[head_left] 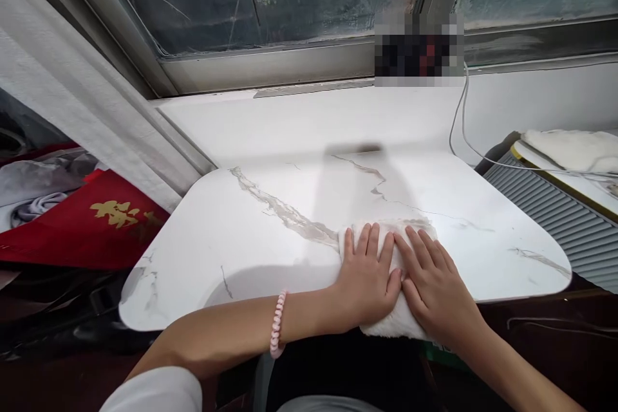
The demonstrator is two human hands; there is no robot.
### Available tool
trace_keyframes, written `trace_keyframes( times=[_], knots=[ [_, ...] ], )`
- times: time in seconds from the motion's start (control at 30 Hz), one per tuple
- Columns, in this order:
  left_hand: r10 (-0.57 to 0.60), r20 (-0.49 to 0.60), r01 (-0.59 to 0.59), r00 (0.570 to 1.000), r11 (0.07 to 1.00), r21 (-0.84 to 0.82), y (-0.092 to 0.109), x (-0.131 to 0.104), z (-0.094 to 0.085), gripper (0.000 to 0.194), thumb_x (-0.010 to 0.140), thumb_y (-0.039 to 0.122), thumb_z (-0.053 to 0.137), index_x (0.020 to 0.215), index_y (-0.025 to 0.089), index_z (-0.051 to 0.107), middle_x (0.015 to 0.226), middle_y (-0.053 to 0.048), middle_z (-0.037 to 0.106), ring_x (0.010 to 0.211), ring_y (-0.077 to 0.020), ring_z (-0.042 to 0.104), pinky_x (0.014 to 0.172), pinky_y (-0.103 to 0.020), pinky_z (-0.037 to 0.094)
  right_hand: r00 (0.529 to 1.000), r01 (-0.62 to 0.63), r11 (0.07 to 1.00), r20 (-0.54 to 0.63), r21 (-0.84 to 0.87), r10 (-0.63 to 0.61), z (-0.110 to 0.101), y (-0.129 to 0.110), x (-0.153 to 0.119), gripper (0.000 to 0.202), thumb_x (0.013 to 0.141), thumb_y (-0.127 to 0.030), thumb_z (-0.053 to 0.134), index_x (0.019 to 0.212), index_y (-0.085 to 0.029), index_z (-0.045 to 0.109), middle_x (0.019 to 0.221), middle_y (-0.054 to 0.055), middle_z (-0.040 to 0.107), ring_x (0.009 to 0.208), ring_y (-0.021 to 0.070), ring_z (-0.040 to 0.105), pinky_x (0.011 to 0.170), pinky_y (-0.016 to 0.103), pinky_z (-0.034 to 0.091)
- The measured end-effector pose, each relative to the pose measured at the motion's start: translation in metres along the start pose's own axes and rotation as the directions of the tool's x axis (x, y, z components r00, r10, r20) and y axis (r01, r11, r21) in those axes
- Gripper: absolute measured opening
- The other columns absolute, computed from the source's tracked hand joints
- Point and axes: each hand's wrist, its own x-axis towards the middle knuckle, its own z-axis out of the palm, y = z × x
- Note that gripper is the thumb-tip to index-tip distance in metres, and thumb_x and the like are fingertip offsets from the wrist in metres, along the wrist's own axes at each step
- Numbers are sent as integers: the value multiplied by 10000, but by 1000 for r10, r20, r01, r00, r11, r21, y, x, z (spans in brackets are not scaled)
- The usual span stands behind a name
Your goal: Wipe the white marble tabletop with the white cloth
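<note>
A fluffy white cloth point(403, 318) lies on the white marble-patterned tabletop point(270, 251), its near end reaching over the front edge. My left hand point(369, 277) rests flat on the cloth, fingers stretched out and pointing away from me. A pink coiled band point(277, 325) circles the left wrist. Beside it, my right hand point(434, 286) also presses flat on the cloth with fingers extended. The two thumbs are close together over the middle of the cloth. Neither hand is wrapped round anything.
A window frame point(270, 71) runs behind the table, with a white curtain point(96, 84) at the left. A red bag with gold characters point(120, 244) sits below the curtain. Thin white cables point(463, 116) hang by the window towards a grey ribbed unit point(545, 206) at the right.
</note>
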Motion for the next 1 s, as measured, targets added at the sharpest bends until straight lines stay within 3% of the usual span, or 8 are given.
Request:
trace_keyframes(
  times=[0.1,0.23,0.37,0.5,0.7,0.83,1.0],
  knots=[
    [-12,7,12,1000,1000,0,-8,2,-1,576,1005,396,253,1503,109,284,1575,-182,247,1468,-320,173,1161,-611,158,1000,-18,1000,21,-10,18,5,-3,10,654,900,-238,317,1543,-173,211,1480,168,435,1381,336,367,1064,528,379],
    [-68,-13,68,998,998,9,-31,26,-3,556,1001,382,267,1496,129,297,1573,-164,267,1467,-297,186,1174,-585,139,998,-40,999,57,12,39,22,4,46,582,898,-259,329,1469,-160,383,1461,159,466,1371,333,380,1077,513,361],
    [-152,-14,152,988,988,-16,-69,66,-6,542,1000,382,257,1493,161,298,1578,-135,269,1468,-268,190,1180,-556,138,996,-51,997,73,49,47,48,15,104,538,902,-264,324,1416,-172,455,1442,135,494,1354,315,400,1073,492,355],
    [-230,-87,228,969,973,-32,-111,112,-8,513,999,366,262,1475,188,328,1570,-114,294,1456,-246,224,1180,-532,153,994,-57,996,99,70,50,72,24,169,509,909,-243,309,1376,-151,491,1436,141,498,1336,303,410,1073,466,346],
    [-254,-169,259,952,966,5,-164,159,-15,458,994,320,293,1427,208,388,1525,-81,378,1415,-215,297,1175,-479,193,989,-101,991,120,87,90,99,23,241,500,902,-205,308,1362,-143,495,1414,136,512,1298,297,431,1065,456,349],
    [-264,-189,273,946,962,20,-185,168,-18,452,993,309,300,1422,201,395,1514,-77,397,1405,-210,309,1174,-455,203,985,-147,983,110,108,135,109,16,262,495,899,-205,308,1348,-153,511,1415,140,510,1294,307,442,1055,476,358],
    [-253,-214,268,943,963,42,-186,163,-16,450,1001,322,303,1429,216,391,1516,-72,393,1410,-213,304,1171,-445,214,985,-141,986,114,92,131,110,12,261,513,922,-228,295,1392,-146,482,1451,160,472,1333,310,417,1077,491,341]
  ],
)
